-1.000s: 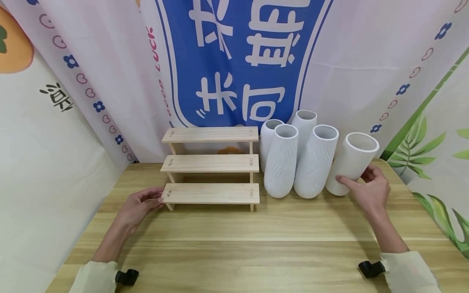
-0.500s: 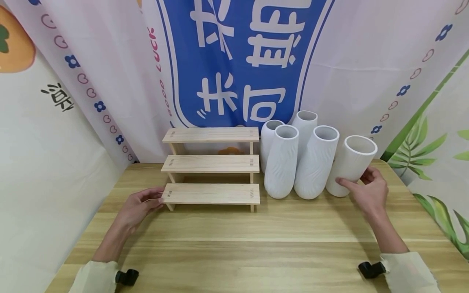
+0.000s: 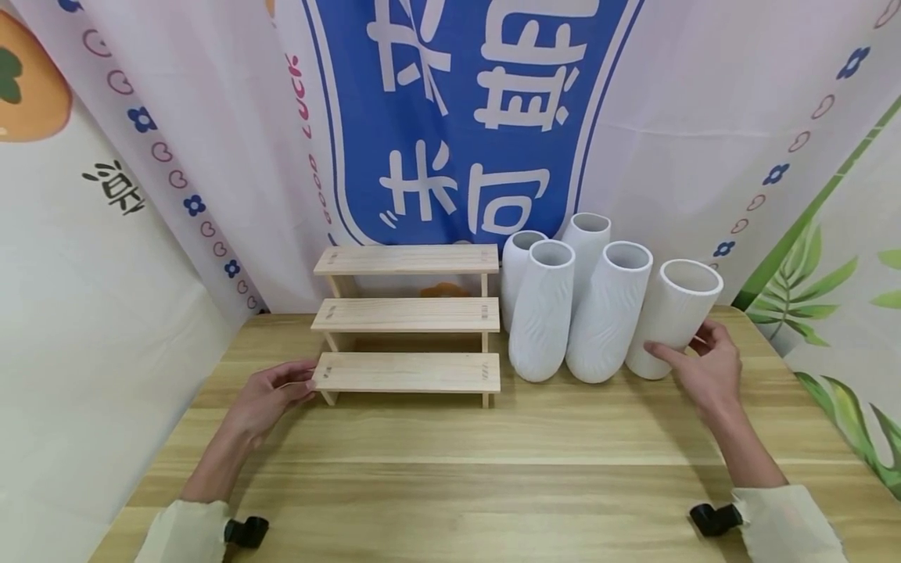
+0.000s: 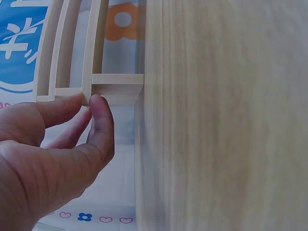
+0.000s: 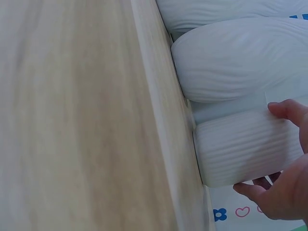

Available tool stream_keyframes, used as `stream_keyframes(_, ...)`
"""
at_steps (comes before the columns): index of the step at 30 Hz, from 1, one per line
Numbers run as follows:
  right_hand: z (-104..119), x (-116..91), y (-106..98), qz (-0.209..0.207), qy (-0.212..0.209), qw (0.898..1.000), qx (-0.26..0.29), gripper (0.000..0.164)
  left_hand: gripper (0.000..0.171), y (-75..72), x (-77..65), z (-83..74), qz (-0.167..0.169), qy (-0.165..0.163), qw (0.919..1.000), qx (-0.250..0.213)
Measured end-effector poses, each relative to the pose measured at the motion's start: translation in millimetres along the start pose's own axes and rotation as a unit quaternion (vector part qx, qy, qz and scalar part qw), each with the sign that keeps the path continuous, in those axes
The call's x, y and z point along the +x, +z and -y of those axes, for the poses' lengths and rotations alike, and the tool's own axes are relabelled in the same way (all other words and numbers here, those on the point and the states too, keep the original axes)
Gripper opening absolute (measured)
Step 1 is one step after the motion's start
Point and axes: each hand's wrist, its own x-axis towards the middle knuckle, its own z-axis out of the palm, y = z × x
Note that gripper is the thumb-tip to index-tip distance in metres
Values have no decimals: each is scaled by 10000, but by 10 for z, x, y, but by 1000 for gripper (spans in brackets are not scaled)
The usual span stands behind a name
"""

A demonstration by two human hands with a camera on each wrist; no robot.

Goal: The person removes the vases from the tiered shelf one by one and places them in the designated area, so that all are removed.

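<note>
My left hand (image 3: 267, 397) pinches the left end of the lowest step of a three-tier wooden display stand (image 3: 407, 371). In the left wrist view, thumb and fingertips of that hand (image 4: 62, 144) meet at the corner of the step. On the right, my right hand (image 3: 707, 367) grips a wide-mouthed white ribbed vase (image 3: 669, 320) standing on the table; its thumb lies on the front, and the other fingers go round the far right side, partly hidden. The right wrist view shows the ribbed lower part of this vase (image 5: 245, 147) between thumb and fingers (image 5: 288, 110).
Several narrower white vases stand close together between the stand and the held vase, including a front one (image 3: 540, 320) and another (image 3: 607, 320) with wavy relief. Behind the wooden table (image 3: 450, 469) hangs a printed cloth (image 3: 655, 156). More cloth borders both sides.
The right hand and the top of the held vase have shifted slightly left. The left hand stays on the stand, and the other vases stay where they were.
</note>
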Motion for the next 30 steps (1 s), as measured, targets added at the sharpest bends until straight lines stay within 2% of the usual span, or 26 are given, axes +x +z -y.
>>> stream_keyframes(12, 20, -36, -44, 201, -363, 9989, -201, 88, 55, 1, 22, 11, -6, -64, 10000, -37)
stream_keyframes(23, 84, -242, -244, 551, -830, 9897, -1030, 100, 54, 15, 17, 10, -57, -99, 9998, 173)
stream_keyframes(27, 108, -340, -315, 525, -1111, 9826, -1392, 98, 53, 17, -26, -35, -165, 17, 9985, 518)
stream_keyframes(30, 114, -408, -347, 476, -1398, 9748, -1671, 98, 52, 11, -72, -85, -344, 207, 9918, 1211)
